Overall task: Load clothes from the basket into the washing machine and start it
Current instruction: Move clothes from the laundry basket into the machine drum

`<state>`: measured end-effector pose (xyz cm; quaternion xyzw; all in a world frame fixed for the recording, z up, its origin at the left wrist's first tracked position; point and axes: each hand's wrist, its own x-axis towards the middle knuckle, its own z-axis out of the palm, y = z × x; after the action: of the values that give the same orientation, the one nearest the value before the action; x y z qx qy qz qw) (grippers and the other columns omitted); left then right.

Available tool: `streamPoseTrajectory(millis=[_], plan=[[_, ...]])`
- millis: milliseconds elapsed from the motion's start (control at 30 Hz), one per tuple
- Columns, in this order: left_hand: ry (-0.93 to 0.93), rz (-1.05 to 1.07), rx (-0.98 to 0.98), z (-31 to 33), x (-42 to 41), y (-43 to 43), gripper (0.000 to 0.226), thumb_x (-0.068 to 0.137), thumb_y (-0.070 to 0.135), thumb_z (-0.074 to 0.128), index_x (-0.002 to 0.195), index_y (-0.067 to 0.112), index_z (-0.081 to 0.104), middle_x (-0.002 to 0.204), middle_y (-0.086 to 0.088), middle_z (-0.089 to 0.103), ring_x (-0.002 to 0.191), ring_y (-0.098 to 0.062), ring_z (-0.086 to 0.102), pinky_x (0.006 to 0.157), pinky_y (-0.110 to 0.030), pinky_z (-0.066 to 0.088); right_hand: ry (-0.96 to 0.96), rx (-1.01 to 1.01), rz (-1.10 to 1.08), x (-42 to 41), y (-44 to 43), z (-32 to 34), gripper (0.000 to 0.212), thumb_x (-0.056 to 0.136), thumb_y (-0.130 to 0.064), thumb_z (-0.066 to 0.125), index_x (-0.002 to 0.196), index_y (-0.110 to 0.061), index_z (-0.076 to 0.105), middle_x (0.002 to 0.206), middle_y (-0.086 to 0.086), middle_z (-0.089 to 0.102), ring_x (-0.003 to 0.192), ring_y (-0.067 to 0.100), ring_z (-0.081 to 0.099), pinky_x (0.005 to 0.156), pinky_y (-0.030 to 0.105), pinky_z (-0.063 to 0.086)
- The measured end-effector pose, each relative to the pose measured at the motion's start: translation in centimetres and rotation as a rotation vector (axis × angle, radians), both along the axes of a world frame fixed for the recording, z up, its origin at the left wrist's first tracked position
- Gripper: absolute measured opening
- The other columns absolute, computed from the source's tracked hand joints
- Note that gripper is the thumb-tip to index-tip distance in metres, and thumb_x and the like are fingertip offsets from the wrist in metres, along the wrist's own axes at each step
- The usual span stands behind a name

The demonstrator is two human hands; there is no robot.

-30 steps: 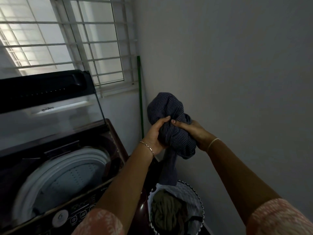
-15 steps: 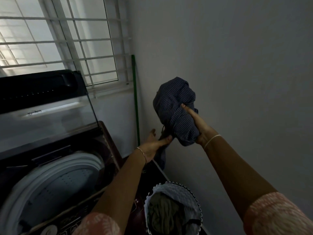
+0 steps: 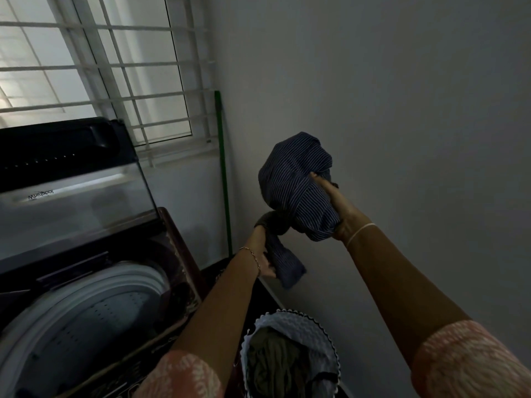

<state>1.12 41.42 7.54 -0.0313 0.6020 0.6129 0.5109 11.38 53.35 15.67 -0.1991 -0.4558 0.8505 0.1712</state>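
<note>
A bunched navy pinstriped garment [image 3: 293, 182] hangs in the air near the right wall. My right hand [image 3: 334, 202] grips its bulky upper part from the right. My left hand [image 3: 265, 254] holds its hanging lower end, just below and to the left. The top-loading washing machine [image 3: 172, 242] stands at the left with its glass lid [image 3: 71, 196] raised and its white drum [image 3: 94, 311] open, apparently empty. The white laundry basket [image 3: 296, 318] sits on the floor below my arms, holding olive and dark clothes [image 3: 275, 360].
A green pole [image 3: 224, 179] leans in the corner between the barred window [image 3: 115, 67] and the plain right wall [image 3: 402, 110]. The machine's control panel lies at the bottom left, mostly hidden by my left arm.
My left hand has closed on the garment's dangling end, which it only touched before. My right hand has kept the bundle raised. The view has shifted slightly.
</note>
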Motion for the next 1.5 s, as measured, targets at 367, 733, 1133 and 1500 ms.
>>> streamPoseTrajectory(millis=[367, 733, 1133, 1500], plan=[[-0.116, 0.224, 0.443, 2.2, 0.0, 0.9, 0.056, 0.098, 0.047, 0.038, 0.138, 0.008, 0.045, 0.138, -0.018, 0.049, 0.127, -0.035, 0.046, 0.105, -0.048, 0.041, -0.133, 0.106, 0.048, -0.8, -0.8, -2.7, 0.055, 0.08, -0.039, 0.07, 0.128, -0.016, 0.056, 0.12, 0.013, 0.065, 0.11, 0.03, 0.062, 0.095, 0.042, 0.051], [-0.118, 0.29, 0.495, 2.5, -0.4, -0.6, 0.058, 0.097, 0.044, 0.043, 0.14, 0.005, 0.041, 0.142, -0.018, 0.045, 0.131, -0.036, 0.042, 0.103, -0.047, 0.039, -0.144, 0.165, 0.021, -1.8, -3.5, -3.0, 0.062, 0.074, -0.037, 0.078, 0.129, -0.019, 0.056, 0.12, 0.01, 0.066, 0.107, 0.029, 0.065, 0.09, 0.041, 0.055], [-0.049, 0.267, 0.569, 2.6, -0.2, -6.9, 0.043, 0.098, 0.038, 0.046, 0.13, 0.011, 0.056, 0.13, -0.017, 0.058, 0.112, -0.032, 0.058, 0.097, -0.05, 0.047, -0.073, 0.106, -0.197, -3.5, -8.1, -2.4, 0.041, 0.071, -0.015, 0.082, 0.106, -0.013, 0.062, 0.095, 0.004, 0.067, 0.084, 0.019, 0.067, 0.065, 0.028, 0.057], [-0.042, 0.417, 0.823, 1.8, 0.1, -16.7, 0.07, 0.081, 0.061, 0.056, 0.135, 0.016, 0.054, 0.133, -0.012, 0.059, 0.124, -0.032, 0.054, 0.104, -0.051, 0.041, -0.041, 0.165, -0.125, -8.6, -15.7, -5.1, 0.061, 0.061, -0.022, 0.087, 0.117, -0.012, 0.064, 0.108, 0.007, 0.07, 0.095, 0.024, 0.069, 0.083, 0.043, 0.058]])
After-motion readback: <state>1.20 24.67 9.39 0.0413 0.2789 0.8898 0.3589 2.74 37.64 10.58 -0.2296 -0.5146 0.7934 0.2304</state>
